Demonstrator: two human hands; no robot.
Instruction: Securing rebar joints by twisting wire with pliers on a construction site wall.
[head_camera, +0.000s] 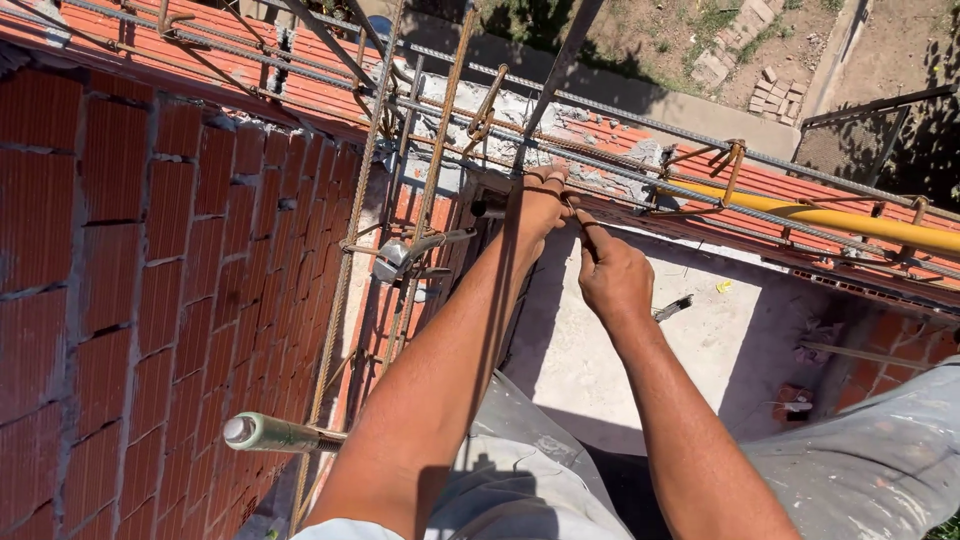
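At the far left a red brick wall (170, 270) drops away below the camera, its courses running down toward a floor far beneath. Just beside it stands a cage of rusty reinforcing bars (345, 270), their long axis running up and down the wall's corner, from the lower edge of the view toward the top of the wall. A green-handled tool (275, 433) juts out near the bottom of the cage, lying roughly level with its capped end pointing left, and a grey metal clamp (400, 258) hangs on the bars higher up. The left hand (543, 205) reaches up to where the vertical bars meet the horizontal bars (600, 165) that run along the wall top toward the right; its fingers are curled tight around a bar at that joint. Just to the right, the right hand (612, 275) sits close by, fingers drawn in narrow, pinching something thin at the same joint; what exactly it grips cannot be told. Further right a yellow pipe (850, 225) lies along the wall top, sloping slightly down to the right.
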